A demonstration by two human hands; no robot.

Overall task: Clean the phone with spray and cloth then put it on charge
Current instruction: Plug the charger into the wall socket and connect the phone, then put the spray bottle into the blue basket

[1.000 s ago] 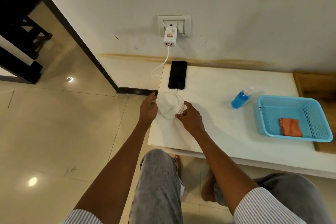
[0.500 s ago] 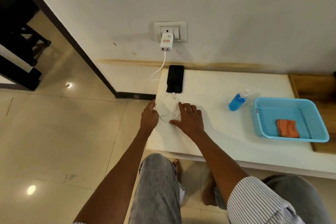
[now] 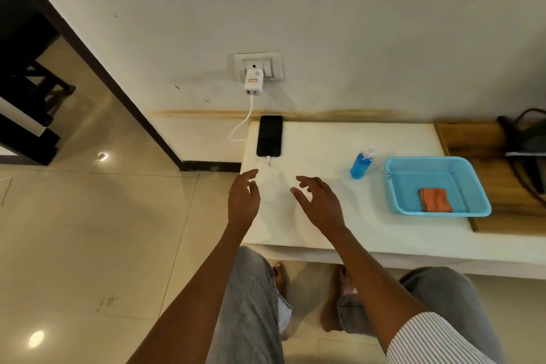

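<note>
The phone (image 3: pixel 269 135) lies dark and face up at the counter's (image 3: pixel 339 216) back left corner, its cable (image 3: pixel 267 170) plugged in and running to the charger (image 3: pixel 253 82) in the wall socket. Both hands, left (image 3: pixel 243 201) and right (image 3: pixel 320 205), hover with fingers loose and hold nothing, either side of the slack cable. The spray (image 3: pixel 361 165) stands beside the basket (image 3: pixel 437 211) holding the cloth (image 3: pixel 435 200). The charging step looks done; at most, a check that the screen wakes remains.

bare tabletop (image 3: pixel 325 139) between phone (image 3: pixel 269 135) (plugged), bottle (image 3: pixel 361 164)

Soft, even indoor light — glare spots on the glossy floor (image 3: pixel 102 156), wide-angle bending at edges, slight softness throughout.
</note>
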